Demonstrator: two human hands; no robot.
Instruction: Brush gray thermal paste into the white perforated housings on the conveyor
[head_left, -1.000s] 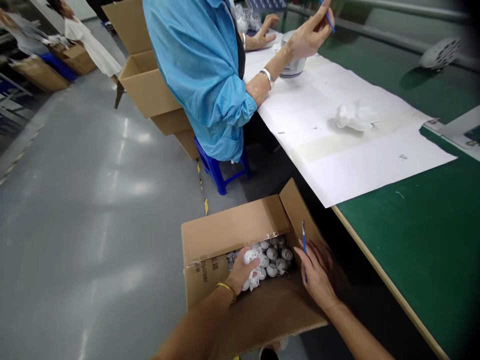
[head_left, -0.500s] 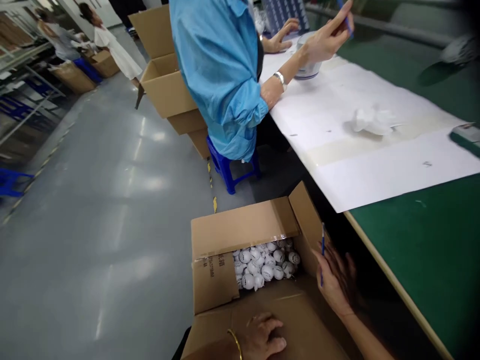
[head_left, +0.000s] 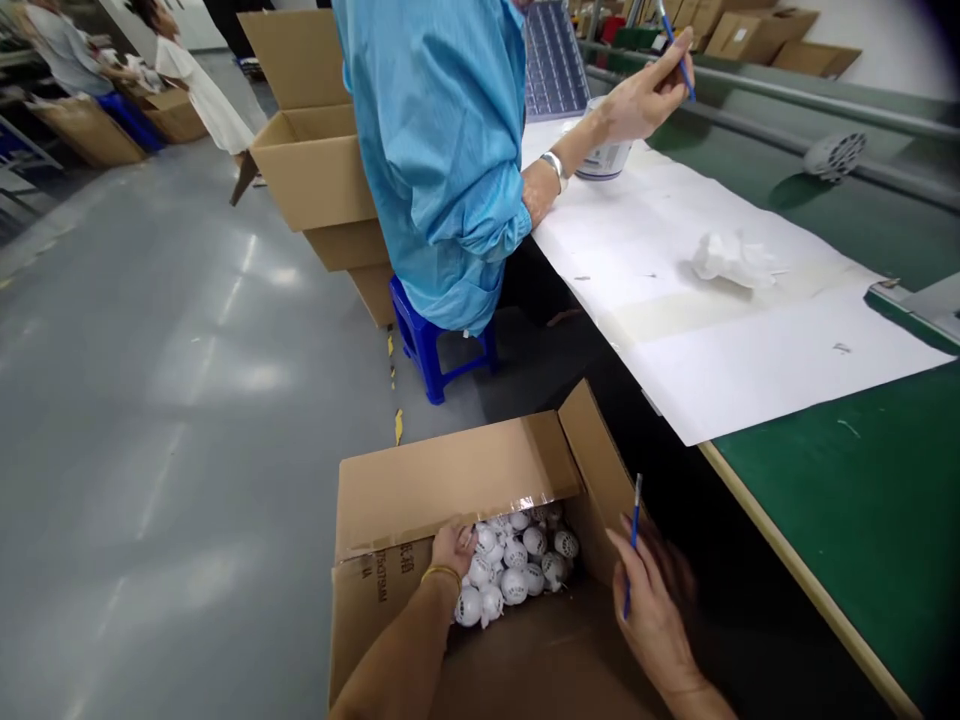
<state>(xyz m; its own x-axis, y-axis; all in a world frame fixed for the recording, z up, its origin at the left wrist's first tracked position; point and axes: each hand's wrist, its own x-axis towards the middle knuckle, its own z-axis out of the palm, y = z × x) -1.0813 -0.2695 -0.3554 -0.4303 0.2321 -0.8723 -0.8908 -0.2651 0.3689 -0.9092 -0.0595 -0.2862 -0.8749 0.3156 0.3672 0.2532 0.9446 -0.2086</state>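
A cardboard box (head_left: 450, 465) stands open below me with several white balls (head_left: 514, 586) inside, marked with dark print. My left hand (head_left: 453, 550), with a gold bangle at the wrist, reaches into the box at the left side of the pile. Its fingers are bent down against the balls and partly hidden, so whether it grips one does not show. Along the box's right side, my right hand (head_left: 649, 605) is closed around a slim blue paintbrush (head_left: 634, 535), held upright with the tip up.
At the bench, a co-worker in a blue smock (head_left: 435, 160) sits on a blue stool (head_left: 431, 350), a blue brush in one hand. White paper (head_left: 750, 370) covers part of the green tabletop (head_left: 847, 480), with crumpled white material (head_left: 731, 260) and a tub (head_left: 606, 160) on it.
My left hand has moved from the near flap forward into the box, onto the balls. The right hand keeps the paintbrush. The view has shifted somewhat.
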